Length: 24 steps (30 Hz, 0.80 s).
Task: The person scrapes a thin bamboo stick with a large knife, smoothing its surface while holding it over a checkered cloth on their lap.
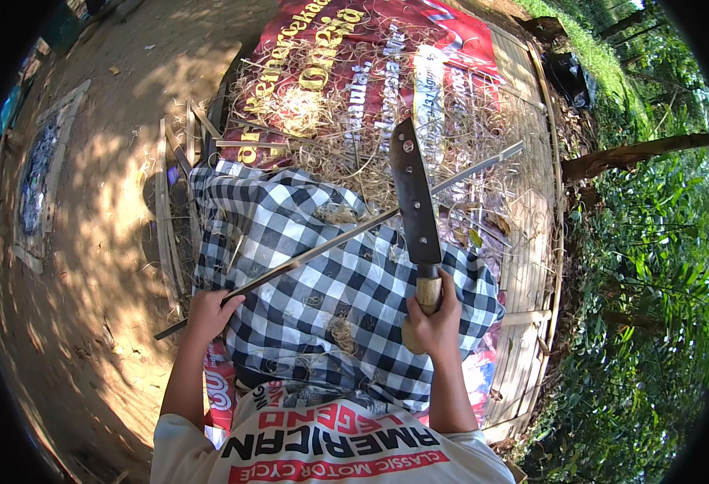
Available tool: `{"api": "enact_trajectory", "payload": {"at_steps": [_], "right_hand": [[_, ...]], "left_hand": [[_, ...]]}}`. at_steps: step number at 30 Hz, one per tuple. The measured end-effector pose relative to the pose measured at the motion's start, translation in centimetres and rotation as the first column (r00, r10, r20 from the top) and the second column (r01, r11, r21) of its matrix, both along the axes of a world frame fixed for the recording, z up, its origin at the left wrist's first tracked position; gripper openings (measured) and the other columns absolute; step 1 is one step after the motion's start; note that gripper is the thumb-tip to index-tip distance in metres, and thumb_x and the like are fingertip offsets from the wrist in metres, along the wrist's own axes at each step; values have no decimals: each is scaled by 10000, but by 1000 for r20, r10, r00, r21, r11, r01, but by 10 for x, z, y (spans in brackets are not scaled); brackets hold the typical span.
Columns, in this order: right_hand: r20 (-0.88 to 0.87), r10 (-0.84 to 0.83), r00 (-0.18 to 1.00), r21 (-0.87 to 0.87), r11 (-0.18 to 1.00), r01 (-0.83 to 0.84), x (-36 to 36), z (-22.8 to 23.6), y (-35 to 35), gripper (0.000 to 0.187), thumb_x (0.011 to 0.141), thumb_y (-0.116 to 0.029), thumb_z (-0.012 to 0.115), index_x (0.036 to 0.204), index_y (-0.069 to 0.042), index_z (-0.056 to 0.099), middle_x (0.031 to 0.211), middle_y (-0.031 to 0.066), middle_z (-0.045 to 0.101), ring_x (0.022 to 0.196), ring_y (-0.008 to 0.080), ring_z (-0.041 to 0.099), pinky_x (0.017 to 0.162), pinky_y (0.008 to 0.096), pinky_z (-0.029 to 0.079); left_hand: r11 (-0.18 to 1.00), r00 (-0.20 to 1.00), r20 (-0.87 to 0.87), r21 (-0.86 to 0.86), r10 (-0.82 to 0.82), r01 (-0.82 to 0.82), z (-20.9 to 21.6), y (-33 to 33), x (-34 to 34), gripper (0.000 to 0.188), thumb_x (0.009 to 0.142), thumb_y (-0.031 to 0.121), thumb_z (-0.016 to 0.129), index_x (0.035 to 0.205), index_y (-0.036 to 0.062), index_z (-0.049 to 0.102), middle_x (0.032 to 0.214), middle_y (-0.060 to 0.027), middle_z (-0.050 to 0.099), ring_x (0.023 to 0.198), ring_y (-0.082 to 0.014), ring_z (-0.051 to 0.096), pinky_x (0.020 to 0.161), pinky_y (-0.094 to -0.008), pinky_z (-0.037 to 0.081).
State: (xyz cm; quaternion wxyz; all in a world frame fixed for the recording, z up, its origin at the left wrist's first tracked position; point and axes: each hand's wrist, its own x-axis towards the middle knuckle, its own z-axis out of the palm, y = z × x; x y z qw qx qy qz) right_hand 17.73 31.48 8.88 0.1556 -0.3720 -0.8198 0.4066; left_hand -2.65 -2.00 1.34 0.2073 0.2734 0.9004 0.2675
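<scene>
In my right hand [436,319] is a large machete-like knife [415,198], gripped by its wooden handle with the dark, broad blade pointing up and away from me. Several small round holes or spots run along the blade. My left hand [212,313] is closed around the lower part of a long, thin bamboo strip [322,248]. The strip slants from lower left to upper right across my lap and passes behind the blade. A black-and-white checked cloth [290,298] covers my lap, with shavings scattered on it.
Curly shavings [314,113] lie heaped over a red printed banner [270,36] on a bamboo platform [528,266]. More bamboo strips [163,218] rest along its left side. Bare ground [88,323] is at the left; green plants [636,266] and a branch [644,153] are at the right.
</scene>
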Motion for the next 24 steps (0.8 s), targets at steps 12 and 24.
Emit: {"api": "enact_trajectory", "payload": {"at_steps": [12,24], "right_hand": [[440,515,735,205,740,-641,-7,4,12,634,708,-107,690,1288,-49,441,957,179,649,741,354,668,631,438,532],[322,575,752,333,675,-658,-10,-10,36,517,871,-434,638,1140,-5,533,774,176,644,585,365,627,543,452,512]], "left_hand": [[997,984,174,-67,-34,46,21,2,1,416,930,334,618,772,-51,620,669,-238,572,642,-417,577,586,-431,437],[998,987,152,-52,46,-38,9,-2,12,388,949,310,600,797,-46,605,596,-214,538,519,-328,525,534,-404,410]]}}
